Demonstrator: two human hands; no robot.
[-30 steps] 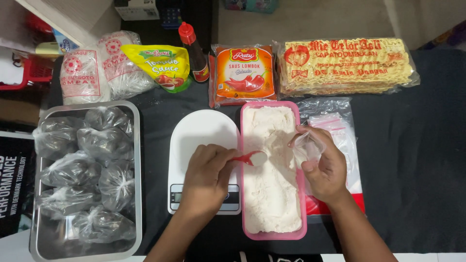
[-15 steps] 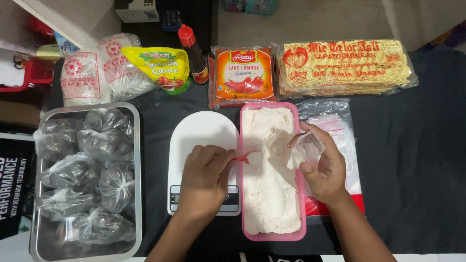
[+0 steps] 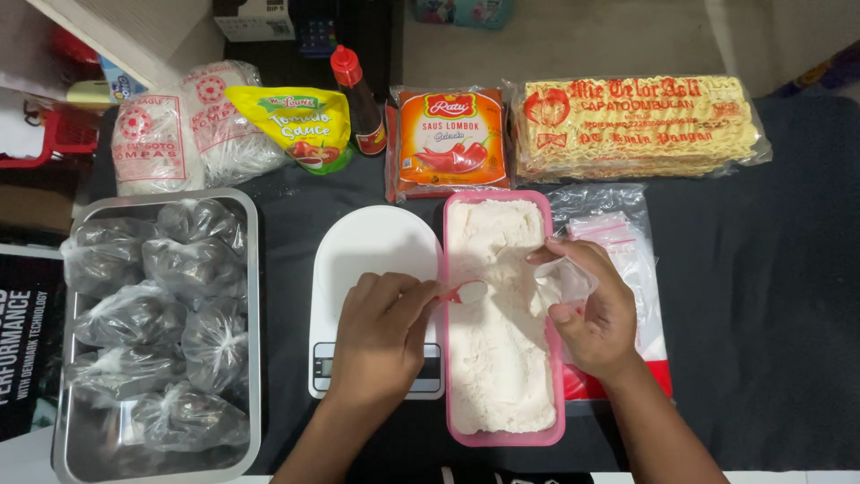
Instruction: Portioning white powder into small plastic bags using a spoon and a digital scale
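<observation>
Left hand (image 3: 381, 336) pinched on red spoon (image 3: 464, 292), bowl heaped with flour (image 3: 497, 358). Right hand (image 3: 596, 314) just beside, fingers curled, holding open small clear bag (image 3: 564, 278) above pink tub (image 3: 560, 394).

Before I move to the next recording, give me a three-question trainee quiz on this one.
1. True or false: the left hand holds a small red spoon over the pink tray of white powder.
2. What does the right hand hold? A) a small clear plastic bag B) a red-capped bottle C) a packet of noodles
3. Fill in: the metal tray left of the white kitchen scale holds tied ____ bags.

Key
1. True.
2. A; its fingers pinch the bag's mouth over the powder.
3. Plastic; their contents look dark and cannot be identified.
</observation>
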